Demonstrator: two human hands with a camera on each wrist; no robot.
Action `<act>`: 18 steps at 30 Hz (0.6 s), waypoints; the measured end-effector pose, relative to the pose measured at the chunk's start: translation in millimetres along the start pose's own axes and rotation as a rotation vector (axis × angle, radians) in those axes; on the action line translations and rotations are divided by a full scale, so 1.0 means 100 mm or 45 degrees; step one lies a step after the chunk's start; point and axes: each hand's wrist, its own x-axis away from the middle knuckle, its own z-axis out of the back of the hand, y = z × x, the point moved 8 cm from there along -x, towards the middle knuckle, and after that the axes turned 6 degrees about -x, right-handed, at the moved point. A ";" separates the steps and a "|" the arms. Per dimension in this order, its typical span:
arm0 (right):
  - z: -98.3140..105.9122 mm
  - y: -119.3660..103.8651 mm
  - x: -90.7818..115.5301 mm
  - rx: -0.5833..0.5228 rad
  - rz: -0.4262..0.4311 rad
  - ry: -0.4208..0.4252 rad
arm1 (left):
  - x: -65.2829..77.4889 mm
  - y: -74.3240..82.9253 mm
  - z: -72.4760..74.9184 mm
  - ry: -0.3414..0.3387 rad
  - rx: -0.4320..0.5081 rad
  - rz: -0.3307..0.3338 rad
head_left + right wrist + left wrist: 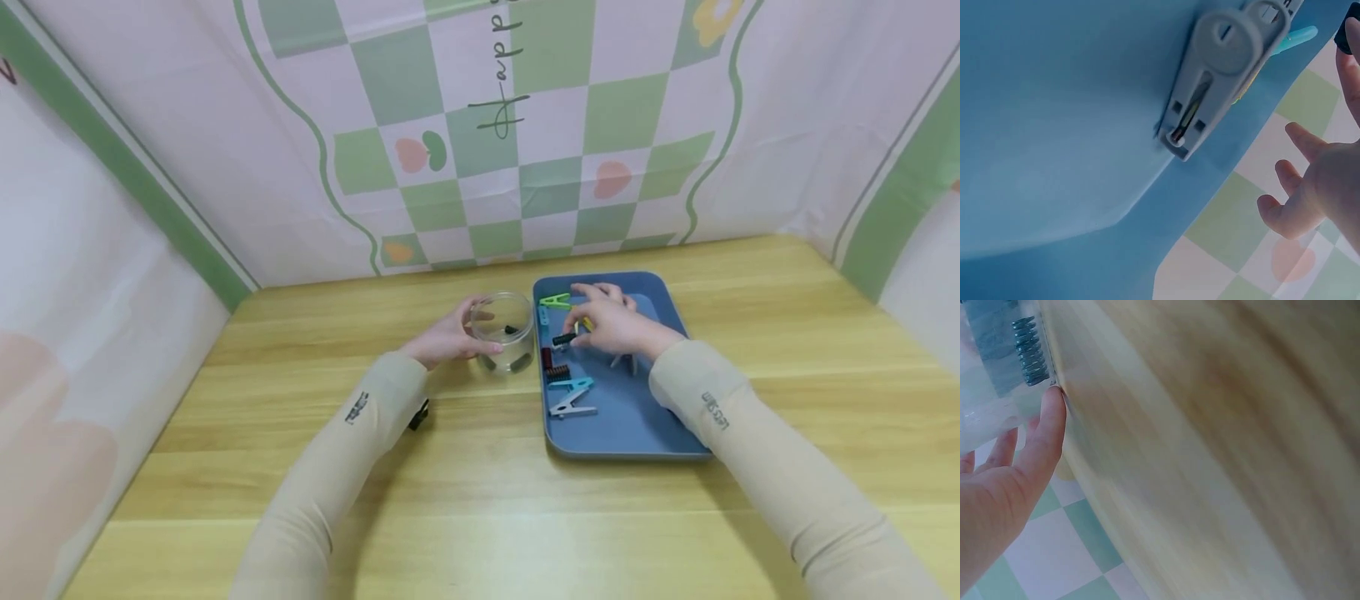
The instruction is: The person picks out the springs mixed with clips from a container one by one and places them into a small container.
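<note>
My left hand (446,333) grips a clear round jar (517,343) from its left side, thumb in front and fingers behind. Several dark springs lie inside the jar; one coiled spring (1030,351) shows through its wall in the left wrist view. Over the left part of the blue tray (637,429), my right hand (615,325) pinches a short dark spring (564,339) between thumb and index finger, its other fingers spread. At the right wrist view's edge only the end of this dark piece is visible. A red spring (547,358) and a copper-brown spring (558,373) lie below it.
The tray also bears a green clothespin (555,301), a turquoise clothespin (573,383), a pale grey clothespin (572,405) and another grey clothespin (1210,81). A small black object (419,415) lies by the left sleeve. A patterned cloth (551,192) hangs behind the wooden table (480,517).
</note>
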 end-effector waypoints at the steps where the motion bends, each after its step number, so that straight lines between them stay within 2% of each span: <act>1: 0.00 0.00 0.00 0.000 0.000 -0.001 | 0.00 0.00 0.00 -0.001 -0.001 -0.002; 18: 0.15 -0.06 0.00 -0.004 -0.006 0.028 | -0.02 -0.04 0.01 -0.003 -0.011 -0.002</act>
